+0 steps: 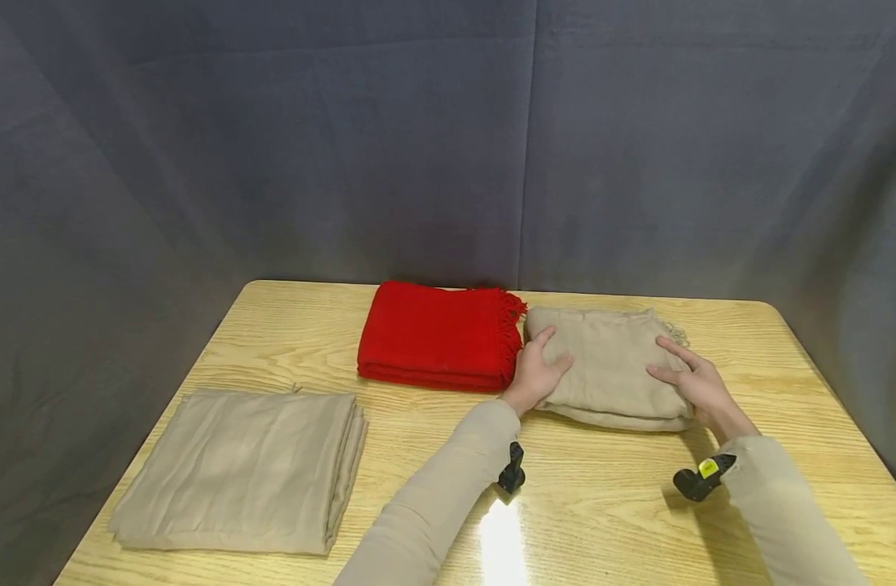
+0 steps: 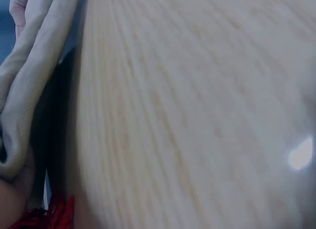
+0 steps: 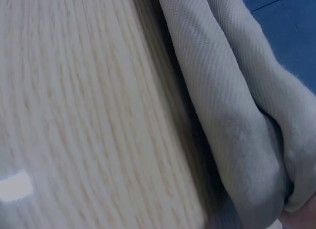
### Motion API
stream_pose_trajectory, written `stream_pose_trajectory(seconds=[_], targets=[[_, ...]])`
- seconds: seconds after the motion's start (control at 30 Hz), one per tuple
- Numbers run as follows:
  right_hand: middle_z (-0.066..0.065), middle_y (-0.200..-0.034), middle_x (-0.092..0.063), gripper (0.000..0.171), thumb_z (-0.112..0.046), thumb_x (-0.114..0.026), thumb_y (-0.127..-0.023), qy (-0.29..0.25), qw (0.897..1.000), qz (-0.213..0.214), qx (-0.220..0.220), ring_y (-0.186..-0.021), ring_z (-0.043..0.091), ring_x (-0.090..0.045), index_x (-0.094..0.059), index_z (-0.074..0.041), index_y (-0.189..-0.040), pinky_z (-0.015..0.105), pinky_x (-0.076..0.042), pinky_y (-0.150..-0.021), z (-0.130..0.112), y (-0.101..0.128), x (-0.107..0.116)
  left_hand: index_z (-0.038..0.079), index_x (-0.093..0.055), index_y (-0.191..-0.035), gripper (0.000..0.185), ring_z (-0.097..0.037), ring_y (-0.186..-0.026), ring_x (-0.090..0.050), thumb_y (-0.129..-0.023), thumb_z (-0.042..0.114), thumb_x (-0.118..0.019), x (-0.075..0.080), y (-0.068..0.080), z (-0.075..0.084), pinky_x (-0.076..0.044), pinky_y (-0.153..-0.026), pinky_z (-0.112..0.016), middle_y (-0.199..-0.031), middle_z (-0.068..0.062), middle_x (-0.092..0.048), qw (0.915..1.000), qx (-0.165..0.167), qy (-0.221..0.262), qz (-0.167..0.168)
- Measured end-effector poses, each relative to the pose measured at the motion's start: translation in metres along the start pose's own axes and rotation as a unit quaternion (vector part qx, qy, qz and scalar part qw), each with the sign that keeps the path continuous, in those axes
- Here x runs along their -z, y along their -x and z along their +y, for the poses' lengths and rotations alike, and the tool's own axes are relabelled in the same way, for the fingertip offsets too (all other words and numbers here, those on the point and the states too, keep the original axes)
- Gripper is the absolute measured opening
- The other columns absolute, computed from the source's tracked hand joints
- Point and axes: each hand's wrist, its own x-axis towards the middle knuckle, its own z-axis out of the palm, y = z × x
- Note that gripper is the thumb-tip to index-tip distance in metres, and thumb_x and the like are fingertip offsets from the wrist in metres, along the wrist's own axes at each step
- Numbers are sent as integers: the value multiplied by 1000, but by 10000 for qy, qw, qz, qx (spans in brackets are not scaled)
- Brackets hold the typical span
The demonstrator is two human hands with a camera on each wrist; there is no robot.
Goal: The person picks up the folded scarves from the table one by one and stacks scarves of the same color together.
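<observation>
A folded beige scarf [image 1: 610, 366] lies at the back right of the wooden table [image 1: 609, 505]. My left hand [image 1: 539, 368] rests flat on its left edge, fingers straight. On the scarf's right side my right hand [image 1: 688, 377] presses down with straight fingers. The scarf's folded edge [image 2: 27, 86] fills the left of the left wrist view, and its thick folds [image 3: 237, 105] cross the right wrist view. A folded red scarf [image 1: 436, 335] with a fringe lies just left of the beige one; its fringe [image 2: 49, 216] shows at the bottom of the left wrist view.
A larger folded beige cloth [image 1: 246, 468] lies at the front left of the table. A dark grey backdrop [image 1: 448, 138] closes in the back and sides. Bare wood [image 1: 601, 521] spans the front between my arms.
</observation>
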Motion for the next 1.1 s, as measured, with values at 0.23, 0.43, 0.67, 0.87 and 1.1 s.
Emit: stream_pose_trajectory(seconds=[0.23, 0.43, 0.67, 0.87, 1.1], targets=[[21, -149, 2, 73, -28, -61, -87, -194, 9998, -7, 78, -84, -7, -50, -20, -10, -145, 17, -47, -71, -6, 4, 0, 2, -50, -128, 52, -23, -116, -48, -80, 13, -67, 5, -2, 4, -37, -96, -29, -126, -12, -54, 9999, 64, 37, -97], [24, -147, -9, 73, -23, -63, -86, -574, 9983, 17, 25, -82, -4, -56, -22, -10, -145, 20, -49, -70, -11, 6, -1, 7, -51, -128, 51, -19, -114, -50, -82, 21, -66, 4, -6, -4, -38, -94, -26, -124, -8, -55, 9998, -134, 30, -150], [22, -148, -8, 70, -27, -61, -87, -60, 9998, 148, 152, -87, -9, -47, -24, -9, -144, 16, -47, -72, -16, 11, 0, 2, -52, -127, 49, -23, -115, -50, -81, 12, -65, 12, 0, 13, -38, -95, -28, -124, -12, -55, 9998, 81, 21, -176], [21, -149, -9, 70, -32, -61, -87, 128, 9996, 199, 121, -97, -3, -44, -26, -12, -144, 15, -45, -74, -22, 17, 1, 1, -52, -126, 48, -22, -115, -49, -81, 12, -65, 14, 4, 20, -38, -94, -28, -125, -11, -55, 9997, 142, 81, -196], [22, -148, -10, 67, -31, -61, -87, -12, 9996, 212, 162, -88, -6, -50, -29, -15, -143, 19, -49, -72, -28, 24, 3, 3, -57, -120, 46, -22, -109, -54, -77, 12, -68, 17, 8, 27, -41, -90, -25, -118, -10, -59, 10000, -21, 21, -71]])
